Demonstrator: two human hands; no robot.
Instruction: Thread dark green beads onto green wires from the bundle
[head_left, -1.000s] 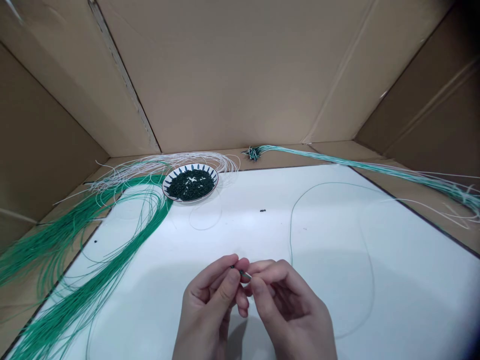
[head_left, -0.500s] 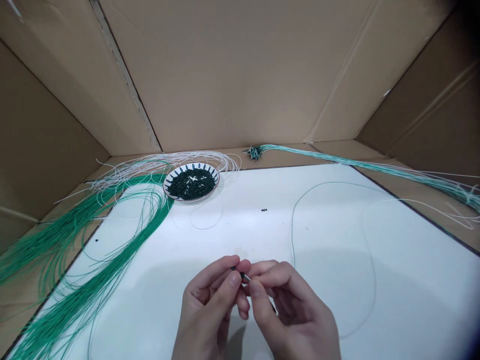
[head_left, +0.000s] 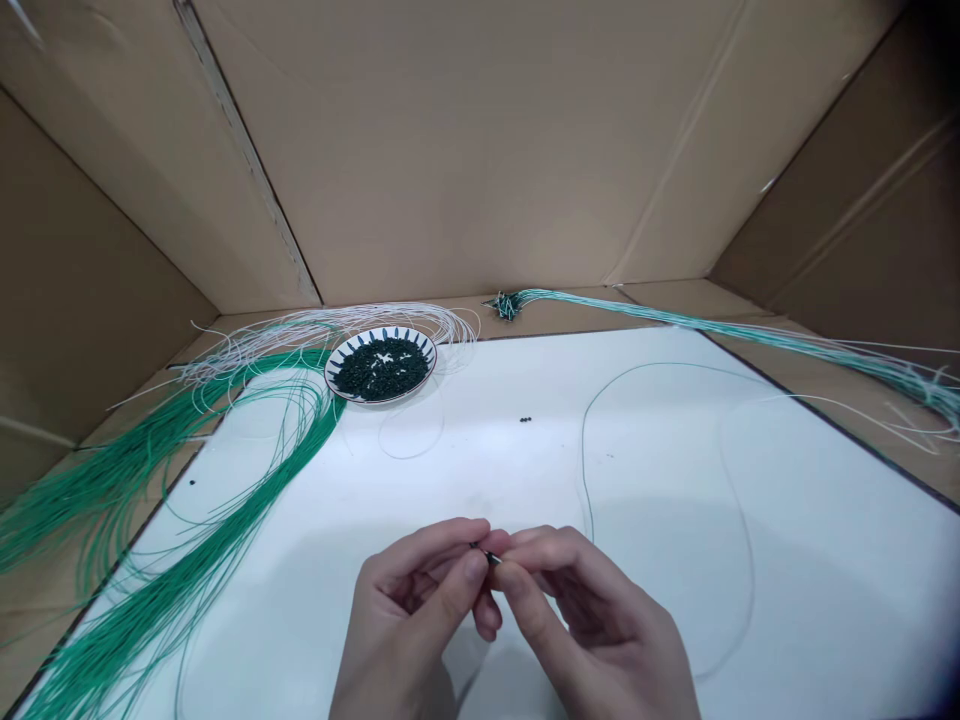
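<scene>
My left hand (head_left: 427, 610) is closed in a pinch on a small dark piece (head_left: 489, 557), of which only a little shows between thumb and fingers. Facing it, my right hand (head_left: 581, 610) pinches a thin wire close to its end, where a short pale bit shows against the dark piece. The fingertips of both hands nearly meet above the white board. A thin green wire (head_left: 584, 450) loops across the board toward my right hand; a paler wire (head_left: 742, 530) curves near that hand too. The part inside my fingers is hidden.
A patterned dish (head_left: 336, 386) holds many small dark pieces. Bundles of green wires (head_left: 247, 530) and white wires (head_left: 375, 312) lie at the left. A tied bundle (head_left: 705, 326) runs along the back right. Loose dark pieces (head_left: 525, 420) lie mid-board. Cardboard walls (head_left: 480, 150) surround the board.
My hands have come closer together, and less of the pale wire end shows between the fingertips. The left fingers have shifted slightly down and right. The dish and bundles have stayed put.
</scene>
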